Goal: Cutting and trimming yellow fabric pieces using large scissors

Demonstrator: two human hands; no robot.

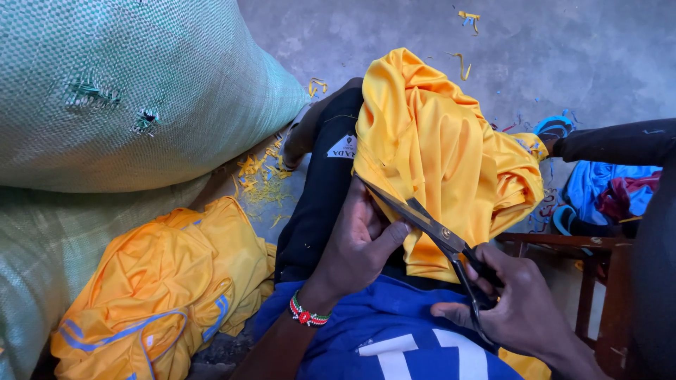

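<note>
My right hand [517, 309] fingers grip black-handled steel scissors [429, 229], blades open on yellow satin cloth [436, 148]. Left hand [362, 243] fingers pinch cloth beside blade; thumb nick risk if cloth slips.

Green sack [127, 91] blocks left; wooden chair [598, 281] crowds right; floor [563, 49] ahead open.

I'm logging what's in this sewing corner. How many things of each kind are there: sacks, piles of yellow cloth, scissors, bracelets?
Woven sacks: 2
Piles of yellow cloth: 2
Scissors: 1
Bead bracelet: 1
Total: 6
</note>
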